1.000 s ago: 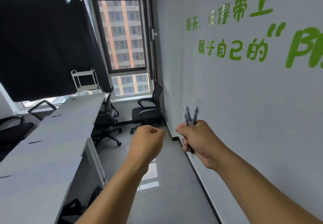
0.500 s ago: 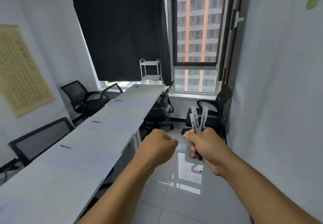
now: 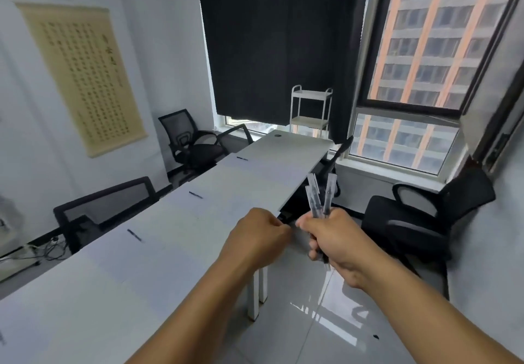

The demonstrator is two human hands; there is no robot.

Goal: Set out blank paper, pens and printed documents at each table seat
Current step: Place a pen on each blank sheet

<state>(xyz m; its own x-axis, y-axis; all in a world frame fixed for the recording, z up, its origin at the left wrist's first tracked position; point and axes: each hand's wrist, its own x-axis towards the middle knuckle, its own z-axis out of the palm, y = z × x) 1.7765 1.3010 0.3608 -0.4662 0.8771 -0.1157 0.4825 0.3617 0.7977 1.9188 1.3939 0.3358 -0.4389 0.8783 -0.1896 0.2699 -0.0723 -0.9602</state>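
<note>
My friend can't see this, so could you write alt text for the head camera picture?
A right hand has a closed grip on a bunch of pens beside a long white table, the left hand a fist; pens already lie along its far side.

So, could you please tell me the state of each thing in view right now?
Right hand: fisted around pens, tips up.
Left hand: closed, nothing visible in it.
Table: three pens lie along its far side.
Curtain: drawn over left window.
Cart: shelves bare.
</note>
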